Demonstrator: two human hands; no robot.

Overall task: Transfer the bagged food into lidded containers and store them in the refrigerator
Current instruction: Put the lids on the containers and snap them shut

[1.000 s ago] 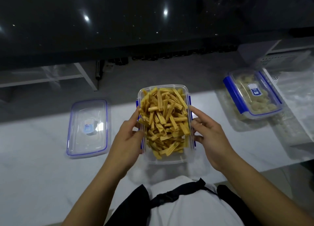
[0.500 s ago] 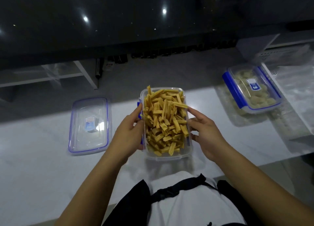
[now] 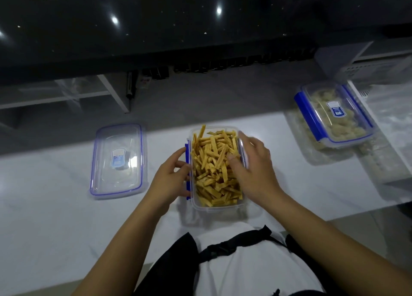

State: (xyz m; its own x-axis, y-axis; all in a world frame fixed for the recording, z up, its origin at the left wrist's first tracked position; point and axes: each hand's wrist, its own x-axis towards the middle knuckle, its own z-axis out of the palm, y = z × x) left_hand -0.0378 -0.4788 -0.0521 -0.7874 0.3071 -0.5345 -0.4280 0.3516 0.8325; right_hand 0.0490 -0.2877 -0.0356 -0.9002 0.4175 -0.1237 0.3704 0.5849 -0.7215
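Observation:
A clear rectangular container [image 3: 217, 207] with blue side clips stands on the white counter in front of me, heaped with yellow food sticks [image 3: 213, 168]. My left hand [image 3: 170, 177] grips its left wall at the blue clip. My right hand [image 3: 252, 168] lies over the right rim, thumb on the sticks, fingers blurred. Its loose clear lid [image 3: 118, 160] with a blue rim lies flat to the left. A second container [image 3: 334, 115], lidded and holding pale food, stands at the back right.
Crumpled clear plastic bags [image 3: 388, 139] lie at the right, under and beside the lidded container. A dark glossy wall panel [image 3: 178, 28] rises behind the white counter [image 3: 55, 217]. The counter's front edge runs just before my body.
The open container was set down and shifted slightly. My right hand moved from the right wall up over the rim onto the sticks. The left hand keeps its grip.

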